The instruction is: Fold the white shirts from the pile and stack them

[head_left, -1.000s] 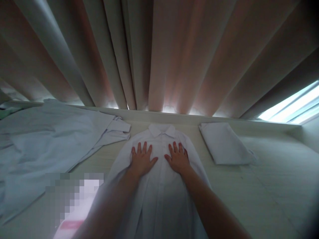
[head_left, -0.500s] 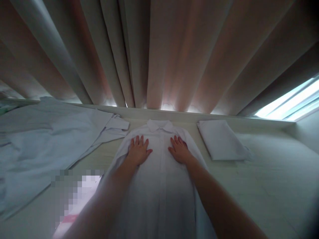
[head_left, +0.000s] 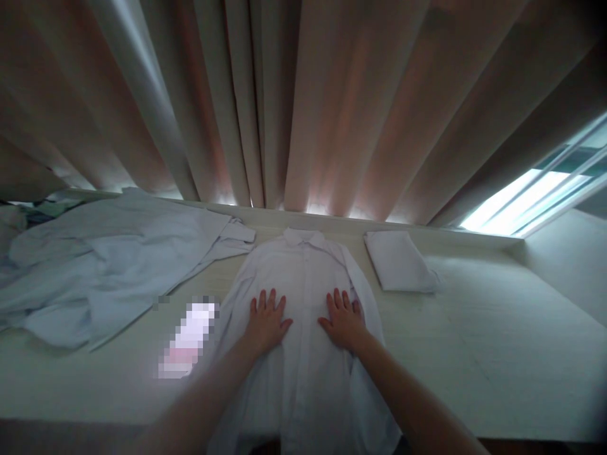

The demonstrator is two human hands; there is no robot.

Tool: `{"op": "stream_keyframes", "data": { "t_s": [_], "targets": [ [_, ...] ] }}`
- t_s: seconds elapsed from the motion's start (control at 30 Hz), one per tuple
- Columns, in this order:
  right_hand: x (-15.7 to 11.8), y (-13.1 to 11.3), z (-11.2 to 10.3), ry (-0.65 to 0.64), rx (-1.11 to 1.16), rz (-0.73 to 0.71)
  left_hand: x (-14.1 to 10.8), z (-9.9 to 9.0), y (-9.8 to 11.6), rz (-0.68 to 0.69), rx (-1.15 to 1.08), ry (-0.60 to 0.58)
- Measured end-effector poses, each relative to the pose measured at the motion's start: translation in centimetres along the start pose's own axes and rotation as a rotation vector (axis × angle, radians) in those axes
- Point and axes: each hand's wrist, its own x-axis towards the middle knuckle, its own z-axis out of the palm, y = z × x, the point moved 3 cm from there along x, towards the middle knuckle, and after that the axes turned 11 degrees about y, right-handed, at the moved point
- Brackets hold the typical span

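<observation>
A white collared shirt (head_left: 303,272) lies front up on the pale table, its collar towards the curtain and its lower part reaching the near edge. My left hand (head_left: 267,322) rests flat on the shirt's left half, fingers spread. On the right half, beside the button strip, my right hand (head_left: 344,319) lies flat with its fingers apart. Neither hand grips the fabric.
Another white shirt (head_left: 128,253) is spread loosely at the left. A folded white garment (head_left: 398,260) sits at the right. A pixelated bright patch (head_left: 187,341) is left of my left forearm. Behind the table (head_left: 474,328) hangs a brown curtain (head_left: 332,114).
Both hands have slid down the shirt, away from the collar towards me. The view has shifted, so the table's near edge now shows.
</observation>
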Motion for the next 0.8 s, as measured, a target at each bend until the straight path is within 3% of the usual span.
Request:
{"op": "stream_keyframes", "data": {
  "t_s": [0.2,0.4,0.5,0.63,0.8],
  "targets": [
    [-0.7,0.8,0.8,0.041,0.015,0.006,0.2,-0.2,-0.6,-0.015,-0.026,-0.053],
    [0.6,2.8,1.2,0.065,0.011,-0.116,1.3,-0.3,-1.6,0.073,-0.008,-0.023],
    [1.1,2.8,1.0,0.065,0.008,-0.102,1.7,-0.5,-1.6,0.088,-0.003,-0.025],
    [0.4,1.1,-0.6,0.070,-0.006,-0.088,0.8,-1.4,-0.7,0.039,0.007,-0.026],
    [-3.1,-3.2,-1.7,0.051,0.034,-0.205,-3.1,-2.4,0.6,-0.016,0.012,0.016]
  ]
}}
